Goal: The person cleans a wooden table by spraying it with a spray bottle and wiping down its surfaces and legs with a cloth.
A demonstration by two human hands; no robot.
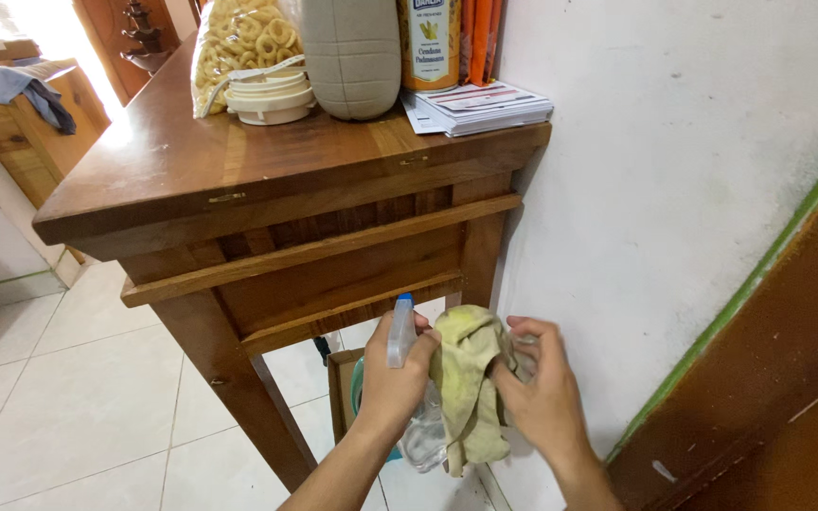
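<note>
Below the wooden table [239,170], the left hand [392,378] is closed around a clear spray bottle [407,378], likely light, smooth and best held at its neck, while the right hand [542,383] pinches a soft, limp yellow cloth [466,378] against it.

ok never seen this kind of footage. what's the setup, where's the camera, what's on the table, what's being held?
No machine here: a person's two bare hands, filmed by one camera worn on the head, looking down. The left hand grips a clear spray bottle. The right hand holds a yellowish cloth bunched against the bottle. Above them stands a wooden table beside a white wall. On it: a bag of ring-shaped snacks, stacked pale lids, a padded grey thing, a tall carton and a stack of papers.
</note>
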